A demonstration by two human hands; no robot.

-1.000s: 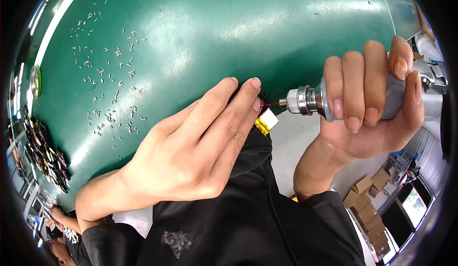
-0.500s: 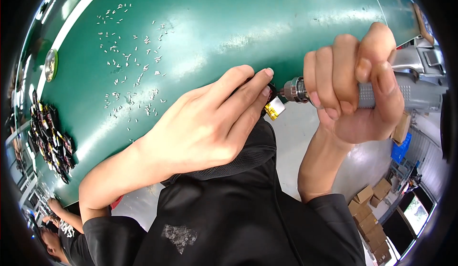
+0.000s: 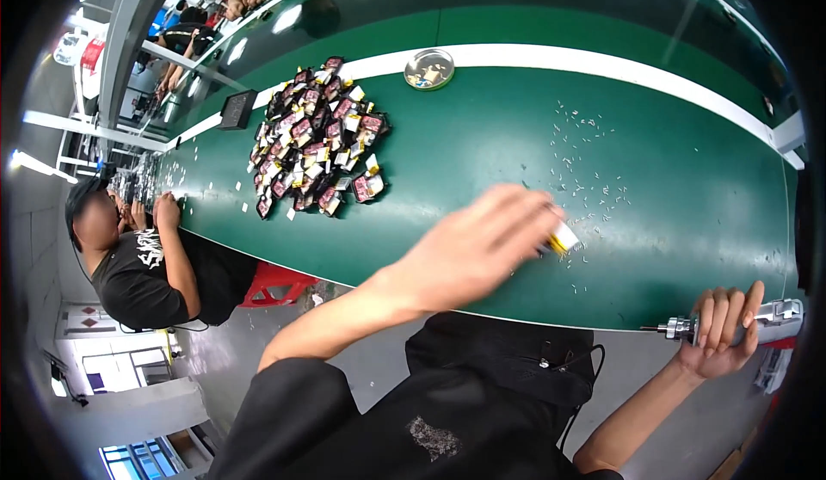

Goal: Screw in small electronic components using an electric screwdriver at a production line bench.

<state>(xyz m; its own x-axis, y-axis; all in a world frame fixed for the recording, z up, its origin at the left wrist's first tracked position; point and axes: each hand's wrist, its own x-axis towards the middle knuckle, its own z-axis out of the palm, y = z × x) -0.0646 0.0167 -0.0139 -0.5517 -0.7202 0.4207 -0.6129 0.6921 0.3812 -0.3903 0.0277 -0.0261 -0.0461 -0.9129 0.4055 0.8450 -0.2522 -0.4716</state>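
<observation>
My left hand (image 3: 482,243), smeared by motion, is over the green bench (image 3: 447,157) and grips a small black part. From its fingertips juts the part's silver battery pouch (image 3: 567,235) with a yellow edge; the rest is hidden under the fingers. Tiny pale slivers, perhaps screws, lie scattered on the bench just beyond that hand. At the right, by the near edge, my right hand (image 3: 725,332) is wrapped round a grey electric screwdriver (image 3: 680,329), whose bit points left, well apart from the part.
A heap of black parts with silver pouches (image 3: 314,144) lies at the bench's far left. Beside it stand a black box (image 3: 237,110) and a round tin (image 3: 428,70) holding small pieces. A co-worker (image 3: 142,265) sits at the left near a red stool (image 3: 280,284).
The screwdriver and the part, close together before, are now apart. My left hand has carried the part out over the bench; my right hand has lowered rightward. The view has swung left.
</observation>
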